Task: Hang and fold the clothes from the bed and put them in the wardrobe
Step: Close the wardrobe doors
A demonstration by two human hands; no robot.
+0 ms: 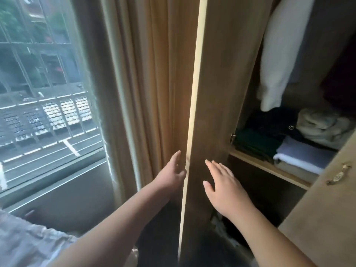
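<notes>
Several folded clothes (297, 156) sit inside brown wardrobe (221, 83).

Wardrobe (302, 99) open, wood-grain brown; clothes hung and stacked inside.
Left door (215, 93) swung out, pale edge toward camera; right door (323, 218) also open, brass handle (338, 174) on its face. White garment (279, 54) hangs at upper left of the interior, darker items beside it, blurred. On the shelf (269, 168) below: folded dark green pile (256, 143) at left, lilac and white folded pile (300, 157) just beside it, crumpled cream bundle (323, 126) behind at right.
</notes>
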